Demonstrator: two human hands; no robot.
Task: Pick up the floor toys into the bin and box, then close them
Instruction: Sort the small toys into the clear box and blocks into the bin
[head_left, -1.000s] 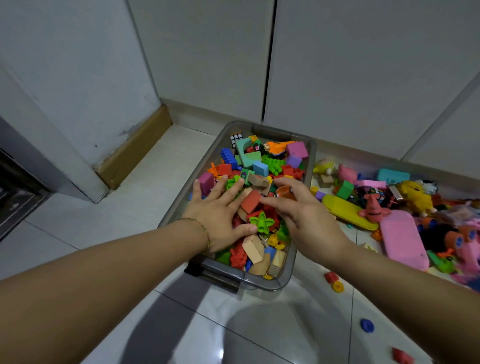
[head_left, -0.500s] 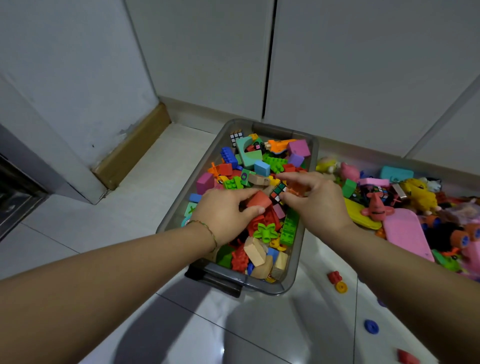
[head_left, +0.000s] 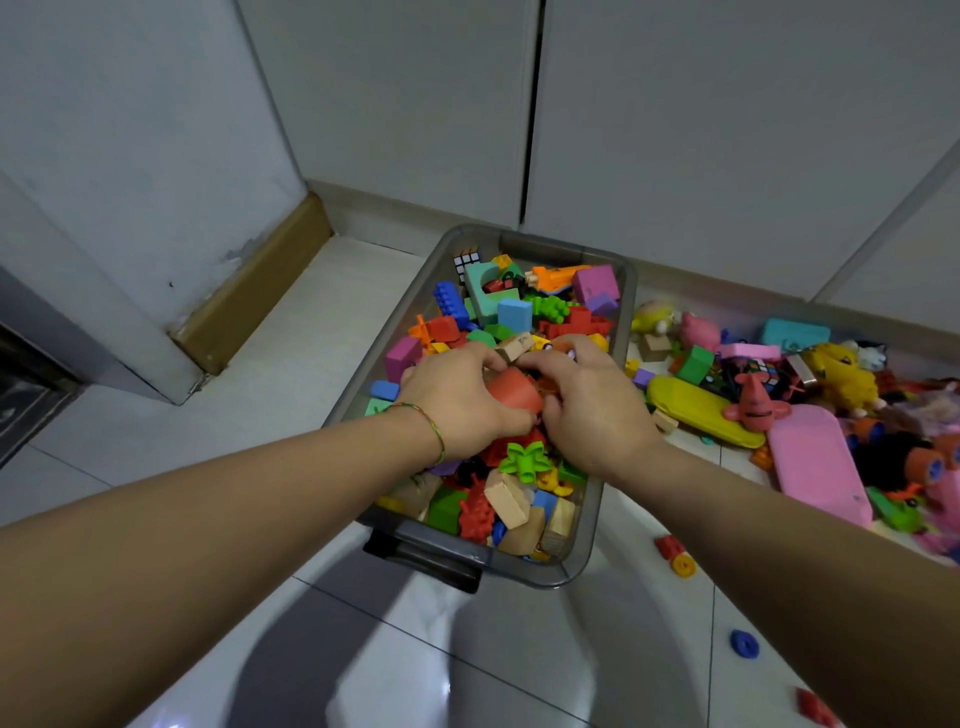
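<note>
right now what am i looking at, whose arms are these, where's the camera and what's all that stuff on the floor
There is no machine here: a person wears one wide-angle camera on the head, looking down at their own arms. The single view shows a white tiled floor with a grey bin, open and heaped with coloured blocks. The left hand grips a red block over the bin. The right hand curls its fingers into the pile beside it; whether it holds anything is hidden. To the right of the bin, more toys lie on the floor, among them a yellow case, a pink case and a blue ring.
</note>
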